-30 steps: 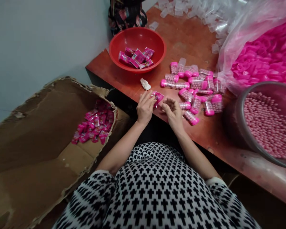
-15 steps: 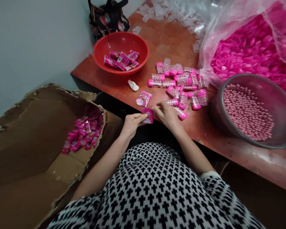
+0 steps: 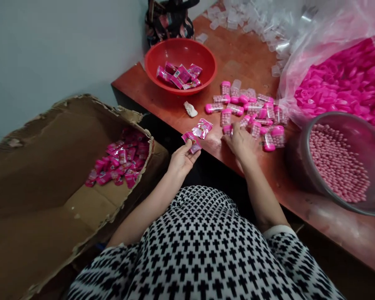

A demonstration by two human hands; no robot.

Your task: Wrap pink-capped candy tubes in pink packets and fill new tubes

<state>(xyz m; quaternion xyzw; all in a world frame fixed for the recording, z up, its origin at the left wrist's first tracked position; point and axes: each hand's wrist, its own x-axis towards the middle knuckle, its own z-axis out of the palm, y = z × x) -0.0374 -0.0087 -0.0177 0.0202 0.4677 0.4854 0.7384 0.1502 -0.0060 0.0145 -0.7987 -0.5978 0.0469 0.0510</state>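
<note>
The left hand [image 3: 183, 159] pinches a pink sachet [image 3: 193, 144] in its grip at the edge of the tabletop [image 3: 237, 54], just beside a second sachet [image 3: 203, 128]. The right hand [image 3: 243, 143] is among pink-capped bottles [image 3: 253, 109]; whether its grip is spread or pinching one cannot be told.
</note>
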